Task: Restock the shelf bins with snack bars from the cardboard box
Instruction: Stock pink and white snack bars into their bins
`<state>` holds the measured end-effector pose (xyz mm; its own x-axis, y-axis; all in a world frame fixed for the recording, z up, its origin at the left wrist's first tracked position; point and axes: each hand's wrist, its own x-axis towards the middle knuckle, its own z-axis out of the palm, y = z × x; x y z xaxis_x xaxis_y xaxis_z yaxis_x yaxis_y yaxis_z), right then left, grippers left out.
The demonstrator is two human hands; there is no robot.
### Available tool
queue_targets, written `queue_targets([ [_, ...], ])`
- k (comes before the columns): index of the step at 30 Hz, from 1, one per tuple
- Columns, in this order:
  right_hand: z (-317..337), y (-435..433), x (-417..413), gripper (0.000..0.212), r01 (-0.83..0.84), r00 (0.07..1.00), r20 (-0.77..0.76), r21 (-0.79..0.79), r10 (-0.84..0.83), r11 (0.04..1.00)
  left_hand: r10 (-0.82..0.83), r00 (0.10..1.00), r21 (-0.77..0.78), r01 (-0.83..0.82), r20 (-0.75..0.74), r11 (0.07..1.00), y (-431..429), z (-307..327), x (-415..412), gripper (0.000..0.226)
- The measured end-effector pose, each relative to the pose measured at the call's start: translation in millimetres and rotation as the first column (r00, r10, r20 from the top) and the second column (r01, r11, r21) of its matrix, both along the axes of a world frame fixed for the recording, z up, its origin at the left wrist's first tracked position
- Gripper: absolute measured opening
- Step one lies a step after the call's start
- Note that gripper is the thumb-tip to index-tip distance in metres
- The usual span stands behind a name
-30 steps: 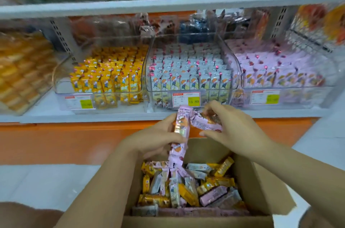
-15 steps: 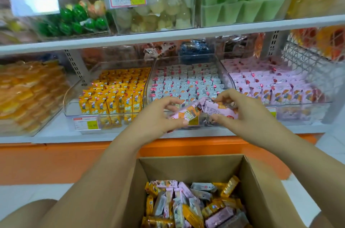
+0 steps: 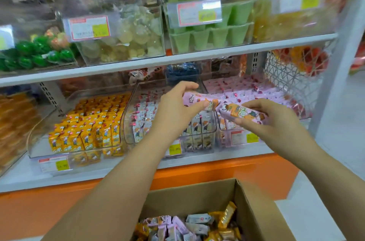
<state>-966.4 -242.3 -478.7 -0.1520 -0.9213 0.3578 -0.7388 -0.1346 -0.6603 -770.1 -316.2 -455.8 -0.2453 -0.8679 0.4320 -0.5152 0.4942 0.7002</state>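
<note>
My left hand (image 3: 177,110) pinches a pink bar (image 3: 194,98) and my right hand (image 3: 270,124) grips a second bar (image 3: 240,112), both over the right wall of the middle bin (image 3: 127,122). Each lies with its long axis roughly left-right, inner ends nearly touching.

Pink bars (image 3: 238,111) in left hand (image 3: 175,110), right hand (image 3: 276,128)

- I'm in a shop: white shelves (image 3: 138,64) before me carry clear bins (image 3: 126,120) of packaged snacks (image 3: 87,134).
- Red-and-yellow price labels (image 3: 199,11) sit on the bin fronts.
</note>
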Motion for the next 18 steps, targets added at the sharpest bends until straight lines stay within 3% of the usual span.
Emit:
queue_targets([
  [5,-4.8,-11.2,-36.5,0.044,0.110,0.993,0.058,-0.056,-0.107,0.992,-0.085,0.996,0.006,0.085,-0.005,0.996,-13.9,-3.5,-45.0,0.035],
  [10,-15.4,-26.0,-64.7,0.028,0.197,0.980,0.033,-0.094,-0.194,0.976,-0.082,0.972,-0.076,0.101,0.220,0.992,-28.3,-13.4,-75.2,0.036],
  [14,-23.5,-39.3,-75.5,0.052,0.226,0.973,0.060,-0.048,-0.223,0.973,-0.025,0.897,-0.104,0.079,0.442,0.991,-38.5,-25.2,-82.9,0.047],
  [18,-32.3,-55.6,-67.8,0.059,0.179,0.982,0.061,-0.004,-0.179,0.984,0.048,0.797,-0.164,0.064,0.602,0.984,-44.8,-34.0,-84.0,0.054],
])
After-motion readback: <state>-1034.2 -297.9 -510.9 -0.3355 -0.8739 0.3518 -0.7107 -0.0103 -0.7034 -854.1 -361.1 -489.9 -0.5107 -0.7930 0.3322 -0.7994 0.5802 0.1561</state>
